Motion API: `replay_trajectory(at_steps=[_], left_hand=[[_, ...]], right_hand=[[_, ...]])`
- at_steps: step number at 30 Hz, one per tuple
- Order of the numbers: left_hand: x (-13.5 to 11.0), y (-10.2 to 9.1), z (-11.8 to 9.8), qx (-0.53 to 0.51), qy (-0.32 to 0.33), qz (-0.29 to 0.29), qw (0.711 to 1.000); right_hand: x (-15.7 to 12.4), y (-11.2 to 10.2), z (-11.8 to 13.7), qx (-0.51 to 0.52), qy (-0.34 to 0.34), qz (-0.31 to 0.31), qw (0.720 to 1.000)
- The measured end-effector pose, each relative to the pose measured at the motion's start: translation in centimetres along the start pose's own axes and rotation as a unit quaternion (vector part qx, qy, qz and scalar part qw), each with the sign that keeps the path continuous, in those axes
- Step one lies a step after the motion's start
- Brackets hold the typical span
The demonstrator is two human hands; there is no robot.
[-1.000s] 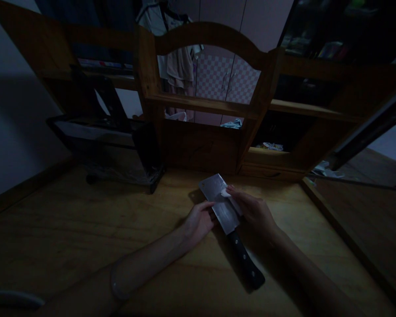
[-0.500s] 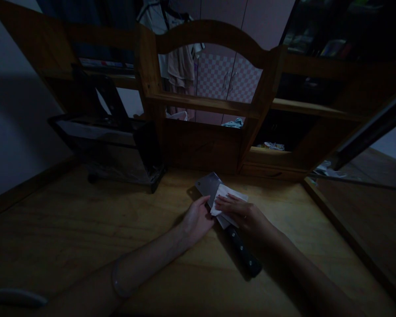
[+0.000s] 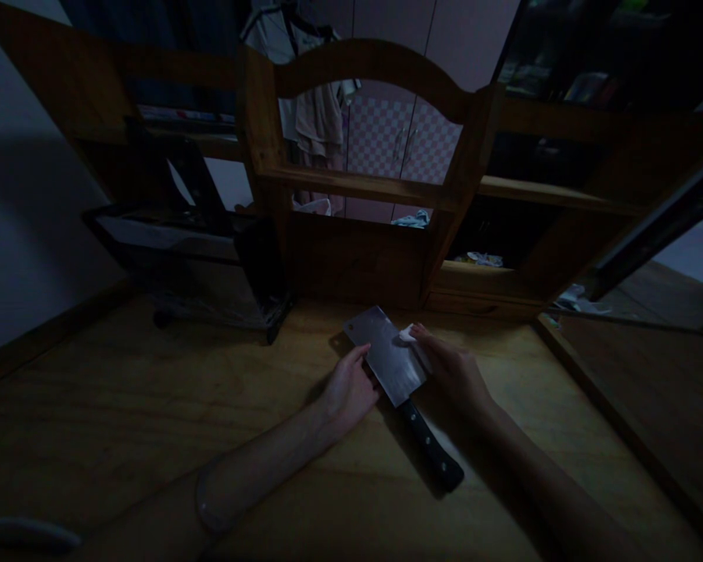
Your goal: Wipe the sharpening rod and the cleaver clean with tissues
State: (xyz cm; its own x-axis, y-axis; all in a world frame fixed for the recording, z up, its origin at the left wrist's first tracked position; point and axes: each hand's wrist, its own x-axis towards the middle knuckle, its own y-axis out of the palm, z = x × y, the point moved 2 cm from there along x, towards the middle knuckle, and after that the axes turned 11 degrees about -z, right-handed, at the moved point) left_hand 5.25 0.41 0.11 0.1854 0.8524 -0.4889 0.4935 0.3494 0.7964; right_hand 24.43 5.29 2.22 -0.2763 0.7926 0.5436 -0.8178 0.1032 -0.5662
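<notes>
A cleaver [image 3: 388, 355] with a broad metal blade and a black riveted handle lies slantwise, its handle toward me at the lower right. My left hand [image 3: 351, 390] grips the blade's left edge, thumb on top and fingers underneath. At the blade's right edge, my right hand [image 3: 452, 371] is closed on a white tissue [image 3: 408, 334], pinched near the fingertips. Most of the tissue is hidden by that hand. Nobody holds the handle.
A black knife holder [image 3: 211, 273] with black-handled tools stands at the back left of the wooden desk [image 3: 223, 414]. Behind it rises a wooden shelf frame [image 3: 351, 183]. A raised wooden edge [image 3: 597, 406] runs along the right. A pale curved object [image 3: 26, 532] shows at the lower left.
My right hand has moved the tissue off the middle of the blade to its right edge, leaving the blade's face bare. My left hand keeps its hold on the cleaver.
</notes>
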Motion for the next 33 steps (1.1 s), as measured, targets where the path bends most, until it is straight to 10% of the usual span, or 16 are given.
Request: replay_trajectory(at_steps=[10,33], left_hand=[[-0.1,0.7,-0.1,0.0,-0.023,0.045,0.999],[0.2,-0.2,-0.1,0.01,-0.004,0.004,1.0]], right_hand=[[-1.1,1.5,5.3,0.066,-0.178,0.207,0.96],[-0.1,0.8,0.7,0.025,-0.028,0.067,0.997]])
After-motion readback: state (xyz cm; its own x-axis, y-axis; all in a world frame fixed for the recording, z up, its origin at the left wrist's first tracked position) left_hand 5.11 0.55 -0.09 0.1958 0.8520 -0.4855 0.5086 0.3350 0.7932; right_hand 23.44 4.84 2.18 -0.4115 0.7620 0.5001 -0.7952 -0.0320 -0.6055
